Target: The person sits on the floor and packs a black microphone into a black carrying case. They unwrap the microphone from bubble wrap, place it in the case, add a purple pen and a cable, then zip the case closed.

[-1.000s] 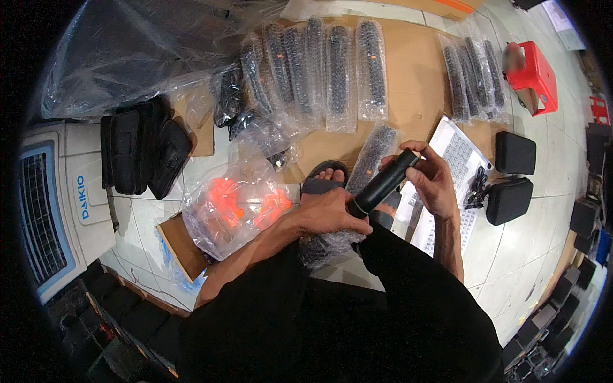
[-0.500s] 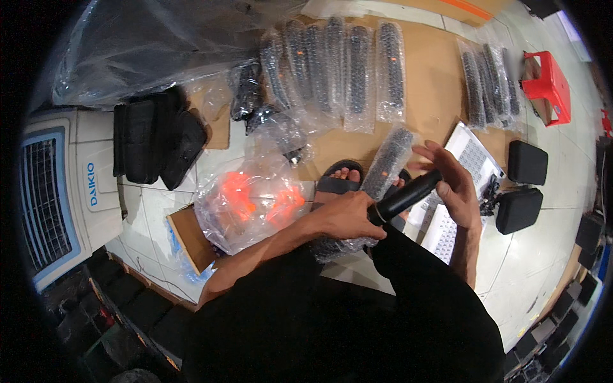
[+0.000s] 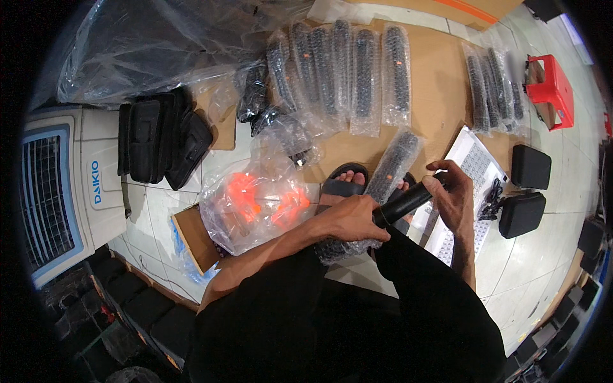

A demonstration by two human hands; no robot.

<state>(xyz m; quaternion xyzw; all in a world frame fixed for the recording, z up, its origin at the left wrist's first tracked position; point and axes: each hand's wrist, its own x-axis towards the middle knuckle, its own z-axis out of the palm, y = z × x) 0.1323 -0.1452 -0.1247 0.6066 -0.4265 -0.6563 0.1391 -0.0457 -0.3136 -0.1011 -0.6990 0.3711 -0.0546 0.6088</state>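
A black cylindrical tube point(image 3: 403, 204) slants across the space between my hands, above my lap. My left hand point(image 3: 357, 219) is closed around its lower left end. At the upper right end, my right hand point(image 3: 452, 195) curls thumb and fingers about the tip, index finger bent above it; whether it holds anything small there is hidden. Just beyond the tube, a bubble-wrapped dark long item point(image 3: 391, 167) lies between my sandalled feet. More bubble wrap point(image 3: 348, 251) shows under my left hand.
Several bubble-wrapped long items point(image 3: 364, 76) lie on cardboard point(image 3: 440, 83); more point(image 3: 495, 89) are farther right. Left are a clear bag with orange things point(image 3: 249, 204), black cases point(image 3: 153, 137) and an air cooler point(image 3: 96, 185). Right are printed sheets point(image 3: 476, 156), black cases point(image 3: 531, 167) and a red stool point(image 3: 550, 89).
My right hand's fingers, spread beside the tube's far end before, have come in around its tip. The left hand keeps its hold. The whole view has shifted slightly.
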